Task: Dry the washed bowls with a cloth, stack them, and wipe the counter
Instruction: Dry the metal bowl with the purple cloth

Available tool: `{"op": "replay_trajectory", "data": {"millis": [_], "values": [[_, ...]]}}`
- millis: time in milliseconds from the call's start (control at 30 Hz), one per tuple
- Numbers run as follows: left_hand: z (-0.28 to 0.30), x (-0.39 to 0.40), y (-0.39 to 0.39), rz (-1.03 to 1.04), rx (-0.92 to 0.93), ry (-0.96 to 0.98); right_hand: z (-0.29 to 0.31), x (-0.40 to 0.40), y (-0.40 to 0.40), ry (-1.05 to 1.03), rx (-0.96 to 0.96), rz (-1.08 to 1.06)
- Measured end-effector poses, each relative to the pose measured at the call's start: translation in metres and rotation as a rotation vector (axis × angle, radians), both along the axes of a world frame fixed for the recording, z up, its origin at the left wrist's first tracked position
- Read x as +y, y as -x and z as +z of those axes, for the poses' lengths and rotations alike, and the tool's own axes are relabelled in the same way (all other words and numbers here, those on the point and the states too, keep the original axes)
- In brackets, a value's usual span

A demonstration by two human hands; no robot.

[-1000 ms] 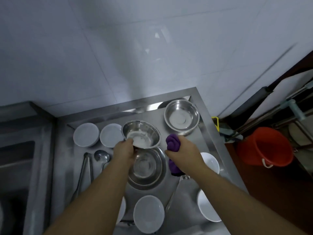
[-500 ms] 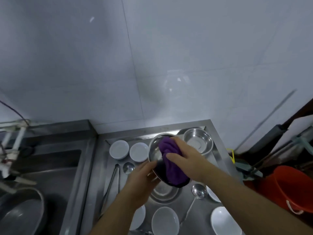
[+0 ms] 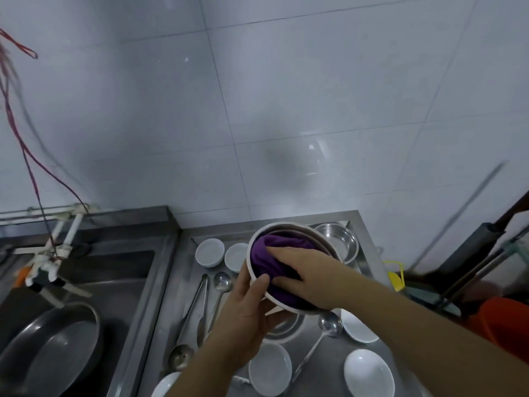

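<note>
My left hand [image 3: 246, 310] grips the near rim of a steel bowl [image 3: 289, 228], held tilted above the steel counter [image 3: 183, 270]. My right hand [image 3: 303, 272] presses a purple cloth [image 3: 264, 253] into the bowl's inside, fingers spread over the cloth. A second steel bowl [image 3: 340, 243] sits at the counter's back right. Another steel bowl [image 3: 283, 328] lies on the counter under the held one, mostly hidden. Several small white bowls rest on the counter: two at the back [image 3: 209, 252], others at the front [image 3: 269, 368] and right [image 3: 369, 373].
Tongs [image 3: 197, 305] and ladles [image 3: 221, 282] lie on the counter's left part; another ladle [image 3: 330, 328] lies at right. A sink with a large grey basin [image 3: 48, 348] and a tap [image 3: 57, 253] is to the left. An orange bucket [image 3: 503, 322] stands right of the counter.
The left hand lifted the steel bowl off the counter and tilted it. The right hand pushed the purple cloth into it. The view swung upward toward the wall.
</note>
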State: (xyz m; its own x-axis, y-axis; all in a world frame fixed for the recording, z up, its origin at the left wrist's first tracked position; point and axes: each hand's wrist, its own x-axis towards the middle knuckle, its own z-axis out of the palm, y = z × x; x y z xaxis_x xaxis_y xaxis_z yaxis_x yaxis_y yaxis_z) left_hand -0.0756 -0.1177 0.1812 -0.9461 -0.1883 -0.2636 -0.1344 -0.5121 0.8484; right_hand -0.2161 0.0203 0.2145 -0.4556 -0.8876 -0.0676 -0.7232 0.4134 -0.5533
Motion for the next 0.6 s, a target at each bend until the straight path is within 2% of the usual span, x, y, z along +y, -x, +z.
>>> {"op": "replay_trajectory", "data": {"millis": [167,333,433,600], "values": [[0.007,0.025,-0.004,0.052,0.029,0.097,0.004,0.002,0.014,-0.005,0.213,-0.071],[0.023,0.026,-0.001,0.185,0.121,0.147,0.020,-0.017,0.011,-0.010,0.295,-0.269],[0.035,0.020,0.005,0.213,0.174,0.212,0.035,-0.029,0.013,-0.079,0.191,-0.429],[0.044,-0.006,0.008,0.157,0.207,0.312,0.062,-0.038,0.007,-0.184,-0.119,-0.434]]}}
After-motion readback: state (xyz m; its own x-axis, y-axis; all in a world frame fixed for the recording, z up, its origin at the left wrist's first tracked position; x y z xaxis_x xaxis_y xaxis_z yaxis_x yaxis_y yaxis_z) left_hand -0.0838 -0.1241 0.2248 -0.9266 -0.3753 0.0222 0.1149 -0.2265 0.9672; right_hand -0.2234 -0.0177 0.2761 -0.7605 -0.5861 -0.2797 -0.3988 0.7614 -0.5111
